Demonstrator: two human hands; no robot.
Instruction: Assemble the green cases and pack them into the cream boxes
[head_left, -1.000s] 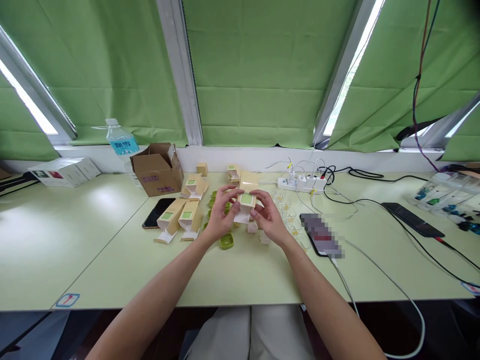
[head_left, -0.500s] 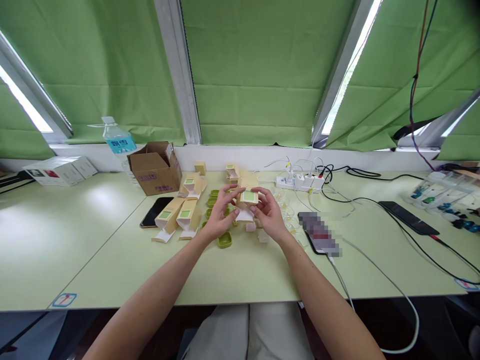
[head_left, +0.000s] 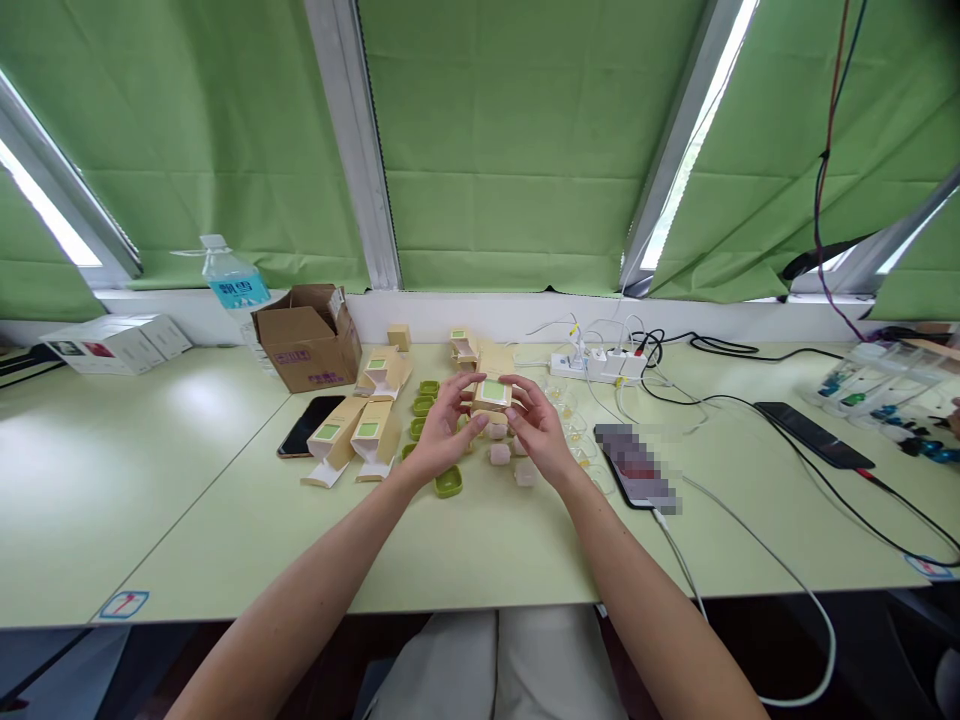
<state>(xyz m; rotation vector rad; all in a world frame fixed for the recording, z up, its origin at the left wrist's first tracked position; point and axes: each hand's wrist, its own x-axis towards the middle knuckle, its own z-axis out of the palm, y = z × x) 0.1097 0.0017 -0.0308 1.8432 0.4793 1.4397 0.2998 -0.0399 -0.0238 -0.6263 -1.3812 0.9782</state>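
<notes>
L hand (head_left: 448, 430) and R hand (head_left: 538, 427) pinch a small cream box (head_left: 493, 393) btwn thumbs and fingers, apparently raised just above a pale table (head_left: 247, 545), near mid-frame. Its green-marked side faces up; the near flap (head_left: 491, 417) looks mostly folded in at the thumbs, tho whether it is tucked can't be told.

Status, as judged from view: one box in work, seemingly close to shut. Three open boxes (head_left: 377, 432) lie to the L w/ flaps hanging out; another open box (head_left: 463, 347) sits farther back, and a plain box (head_left: 398, 338) by the wall looks closed. Green dishes (head_left: 448, 482), pink blocks (head_left: 500, 454) and clear cups (head_left: 576, 425) lie loose nearby, i.e. those pcs. are unboxed.

Pose: both forearms (head_left: 337, 575) reach fwd. over the table's near edge and angle inward, wrists converging, thumbs on the person's side of the box, fingers curled round its far corners. A phone (head_left: 637, 470) w/ white cable lies R of the hands.
</notes>
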